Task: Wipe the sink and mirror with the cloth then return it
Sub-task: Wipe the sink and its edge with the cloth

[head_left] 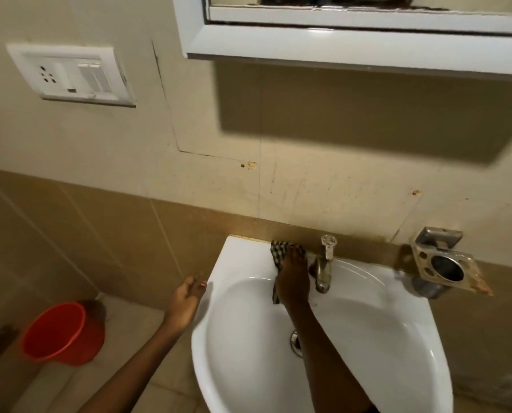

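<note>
The right hand [292, 278] presses a checked cloth [280, 253] flat on the sink [239, 272] rim beside the tap [323, 269], covering most of it. The left hand [186, 302] hovers loosely open, empty. The mirror [368, 13] is cut off above.

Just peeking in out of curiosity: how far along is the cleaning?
Nothing looks finished yet. The right hand presses the checked cloth on the sink ledge beside the tap; the left hand hovers by the rim. The mirror and returning the cloth remain.
</note>
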Demonstrator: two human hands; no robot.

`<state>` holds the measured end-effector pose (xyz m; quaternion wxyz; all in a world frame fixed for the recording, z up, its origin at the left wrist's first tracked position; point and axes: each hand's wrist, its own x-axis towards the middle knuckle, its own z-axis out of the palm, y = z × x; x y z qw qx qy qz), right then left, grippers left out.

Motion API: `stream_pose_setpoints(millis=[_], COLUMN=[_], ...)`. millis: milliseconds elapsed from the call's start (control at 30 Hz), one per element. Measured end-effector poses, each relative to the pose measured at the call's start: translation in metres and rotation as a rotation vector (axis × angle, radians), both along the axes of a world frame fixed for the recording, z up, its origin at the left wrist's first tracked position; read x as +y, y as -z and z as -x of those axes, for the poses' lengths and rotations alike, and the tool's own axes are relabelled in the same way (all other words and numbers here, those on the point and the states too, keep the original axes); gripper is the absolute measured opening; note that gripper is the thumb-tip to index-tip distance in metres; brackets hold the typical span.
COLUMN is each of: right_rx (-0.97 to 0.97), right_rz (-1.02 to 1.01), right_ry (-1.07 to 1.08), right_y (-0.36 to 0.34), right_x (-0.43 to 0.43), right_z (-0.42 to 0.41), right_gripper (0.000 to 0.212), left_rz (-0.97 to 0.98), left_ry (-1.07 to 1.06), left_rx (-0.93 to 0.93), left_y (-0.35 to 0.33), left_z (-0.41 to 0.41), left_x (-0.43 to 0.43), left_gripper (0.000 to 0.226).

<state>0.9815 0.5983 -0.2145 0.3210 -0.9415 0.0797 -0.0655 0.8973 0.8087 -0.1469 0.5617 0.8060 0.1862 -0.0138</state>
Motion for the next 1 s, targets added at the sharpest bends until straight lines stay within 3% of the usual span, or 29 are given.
stream_pose_setpoints(millis=[100, 267, 367, 500, 567, 733, 900, 1000], right_rx=[0.027, 0.012, 0.069, 0.107, 0.166, 0.312, 0.498, 0.524], right_rz=[0.084, 0.157, 0.158, 0.138, 0.138, 0.031, 0.355, 0.453], right_ry=[-0.002, -0.284, -0.39, -0.525, -0.612, -0.807, -0.781, -0.782], right_y=[-0.003, -0.007, -0.008, -0.003, -0.009, -0.026, -0.068, -0.074], right_x=[0.045, 0.126, 0.138, 0.139, 0.13, 0.052, -0.029, -0.024], right_z=[-0.009, 0.012, 0.039, 0.111, 0.148, 0.227, 0.269, 0.269], right_gripper=[0.056, 0.066, 0.076, 0.069, 0.059, 0.059, 0.058, 0.065], left_rz=[0.027, 0.069, 0.079, 0.127, 0.066, -0.21, -0.502, -0.571], left_ry=[-0.034, -0.043, -0.038, -0.02, 0.017, 0.273, 0.366, 0.347], left_rx=[-0.002, -0.026, -0.045, -0.062, -0.029, -0.028, -0.17, -0.219], left_y=[0.002, 0.004, 0.002, 0.002, 0.008, 0.029, 0.056, 0.064], left_z=[0.008, 0.018, 0.015, 0.002, -0.005, -0.01, 0.0, 0.0], left_x=[0.013, 0.029, 0.033, 0.024, 0.016, -0.012, -0.02, -0.021], left_gripper=[0.034, 0.03, 0.029, 0.025, 0.023, 0.046, 0.054, 0.056])
